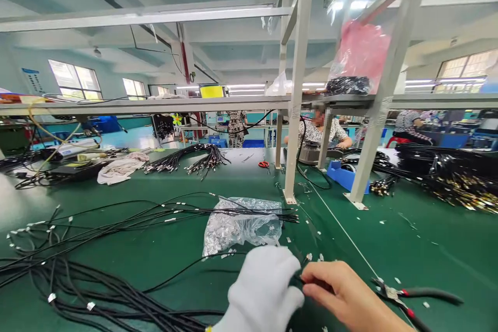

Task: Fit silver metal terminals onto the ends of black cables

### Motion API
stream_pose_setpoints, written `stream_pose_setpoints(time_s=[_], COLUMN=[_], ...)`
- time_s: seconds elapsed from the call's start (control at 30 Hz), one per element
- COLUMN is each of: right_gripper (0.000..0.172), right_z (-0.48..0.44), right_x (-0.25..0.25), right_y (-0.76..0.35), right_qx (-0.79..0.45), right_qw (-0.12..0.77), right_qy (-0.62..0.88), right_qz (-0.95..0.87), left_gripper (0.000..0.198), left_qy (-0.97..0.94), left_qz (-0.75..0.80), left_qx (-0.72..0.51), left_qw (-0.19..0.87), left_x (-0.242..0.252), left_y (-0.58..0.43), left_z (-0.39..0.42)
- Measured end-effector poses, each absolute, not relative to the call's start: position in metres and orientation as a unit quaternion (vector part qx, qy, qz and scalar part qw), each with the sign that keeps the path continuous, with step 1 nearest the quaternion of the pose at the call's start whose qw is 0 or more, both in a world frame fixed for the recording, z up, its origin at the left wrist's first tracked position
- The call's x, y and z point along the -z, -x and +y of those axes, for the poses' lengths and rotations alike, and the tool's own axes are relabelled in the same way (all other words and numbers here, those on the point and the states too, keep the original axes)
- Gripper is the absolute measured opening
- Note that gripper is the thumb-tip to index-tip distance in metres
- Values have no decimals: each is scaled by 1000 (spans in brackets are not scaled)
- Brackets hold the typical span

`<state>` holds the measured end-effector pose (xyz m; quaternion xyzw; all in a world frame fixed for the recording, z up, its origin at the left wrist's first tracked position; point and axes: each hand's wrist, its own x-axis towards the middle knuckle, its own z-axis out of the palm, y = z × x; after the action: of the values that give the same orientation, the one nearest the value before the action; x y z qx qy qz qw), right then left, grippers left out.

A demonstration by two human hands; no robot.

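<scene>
The person's left hand [268,282], in a white glove, is closed around a thin black cable [194,263], which lies low over the green counter [163,244] and comes in from the left. The bare right hand [338,290] is just beside it, thumb and forefinger drawn close together at the cable's end; the tips partly hide that small spot, so I cannot tell whether they grip it or only touch it.

To the left of the hands, a thick bundle of black cables [116,293] lies along the near part of the counter, with small white tags on some of them. Beyond the hands, a crumpled clear plastic bag [227,233] lies flat, with several more thin cables [155,215] stretched across it. Near the right hand, a pair of pliers [392,293] with black and red handles rests on the counter, and small white scraps are scattered about.

Farther back are a pale cloth [121,168], a curved bunch of cables [182,153] with metal ends, orange scissors [263,164] and, behind the foot of a shelf post [368,150], a blue tape dispenser [338,175]. A large heap of black cables [447,166] fills the far right, and across the counter sits a co-worker [338,132] in a patterned top
</scene>
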<state>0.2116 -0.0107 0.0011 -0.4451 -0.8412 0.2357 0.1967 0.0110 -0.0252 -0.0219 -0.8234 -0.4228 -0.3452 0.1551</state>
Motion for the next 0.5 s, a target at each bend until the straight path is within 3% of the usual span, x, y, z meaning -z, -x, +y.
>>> stream_pose_setpoints(time_s=[0.07, 0.23, 0.5], right_gripper=[27, 42, 20], right_z=[-7, 7, 3], right_x=[-3, 9, 23], right_y=[-217, -242, -235], right_qx=[-264, -391, -261], right_qw=[248, 328, 367], right_qy=[424, 449, 392], right_qz=[-830, -733, -802], left_gripper=[6, 18, 18], left_qy=[837, 766, 798], left_qz=[-413, -523, -487], left_qx=[320, 343, 313], left_qw=[167, 150, 169], left_x=[29, 58, 53], left_y=[-27, -35, -37], left_z=[-21, -6, -11])
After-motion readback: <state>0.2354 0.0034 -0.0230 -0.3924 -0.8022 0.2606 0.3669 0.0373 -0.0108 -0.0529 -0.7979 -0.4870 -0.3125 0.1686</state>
